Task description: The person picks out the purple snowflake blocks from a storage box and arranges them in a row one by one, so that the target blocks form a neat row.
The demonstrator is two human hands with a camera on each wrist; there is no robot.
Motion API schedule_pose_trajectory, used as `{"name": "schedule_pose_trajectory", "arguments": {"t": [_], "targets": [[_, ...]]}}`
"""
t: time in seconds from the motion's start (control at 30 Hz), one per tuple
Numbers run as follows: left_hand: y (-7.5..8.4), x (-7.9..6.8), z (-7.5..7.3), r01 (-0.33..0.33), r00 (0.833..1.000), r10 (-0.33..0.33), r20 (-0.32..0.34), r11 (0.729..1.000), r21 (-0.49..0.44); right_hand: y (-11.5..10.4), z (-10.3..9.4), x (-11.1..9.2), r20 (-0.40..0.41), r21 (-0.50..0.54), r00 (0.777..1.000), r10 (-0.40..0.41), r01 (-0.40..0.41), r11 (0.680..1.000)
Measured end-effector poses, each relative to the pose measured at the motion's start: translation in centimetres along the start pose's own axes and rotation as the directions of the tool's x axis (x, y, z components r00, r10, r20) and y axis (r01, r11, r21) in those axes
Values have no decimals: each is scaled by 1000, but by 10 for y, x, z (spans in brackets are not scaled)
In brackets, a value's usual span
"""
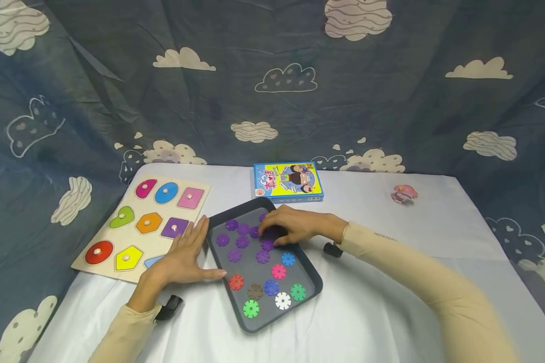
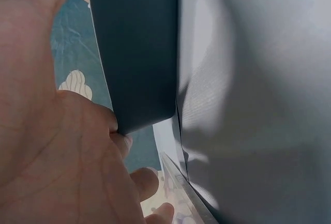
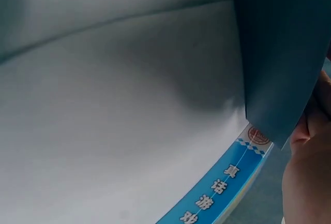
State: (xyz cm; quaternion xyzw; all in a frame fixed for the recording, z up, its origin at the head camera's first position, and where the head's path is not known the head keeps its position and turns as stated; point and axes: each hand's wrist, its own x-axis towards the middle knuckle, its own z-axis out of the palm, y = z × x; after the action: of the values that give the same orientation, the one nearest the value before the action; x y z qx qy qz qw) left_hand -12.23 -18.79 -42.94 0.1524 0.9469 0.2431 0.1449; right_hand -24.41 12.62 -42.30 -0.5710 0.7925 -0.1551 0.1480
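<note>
A dark grey tray [image 1: 279, 317] holds several notched plastic discs. Purple discs [image 1: 242, 242] are gathered in its far part. Nearer lie a red disc [image 1: 236, 282], a brown disc [image 1: 255, 291], a white disc [image 1: 283, 301] and other coloured ones. My left hand [image 1: 181, 259] lies along the tray's left side, fingers spread, with the thumb at the rim; the left wrist view shows its palm beside the tray wall [image 2: 137, 53]. Over the right rim reaches my right hand [image 1: 292, 224], its bent fingers and thumb apart among the purple discs. The tray wall [image 3: 282, 53] mostly hides its fingertips in the right wrist view.
A wooden shape puzzle board [image 1: 131, 229] with knobbed pieces lies left of the tray, partly under the left hand. Behind the tray is a blue and yellow card box [image 1: 288, 182]. A small pink toy [image 1: 404, 193] sits at the far right of the white-covered table [image 1: 359, 312].
</note>
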Motion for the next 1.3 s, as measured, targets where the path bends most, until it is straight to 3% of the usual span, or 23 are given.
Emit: {"name": "schedule_pose_trajectory", "arguments": {"t": [0.27, 1.3], "targets": [[2, 0, 1, 4, 1000, -4, -7, 1000, -8, 0, 1, 4, 67, -21, 997, 47, -46, 999], [2, 0, -1, 24, 1000, -24, 10, 1000, 14, -2, 7, 7, 57, -44, 996, 67, -64, 997]]}}
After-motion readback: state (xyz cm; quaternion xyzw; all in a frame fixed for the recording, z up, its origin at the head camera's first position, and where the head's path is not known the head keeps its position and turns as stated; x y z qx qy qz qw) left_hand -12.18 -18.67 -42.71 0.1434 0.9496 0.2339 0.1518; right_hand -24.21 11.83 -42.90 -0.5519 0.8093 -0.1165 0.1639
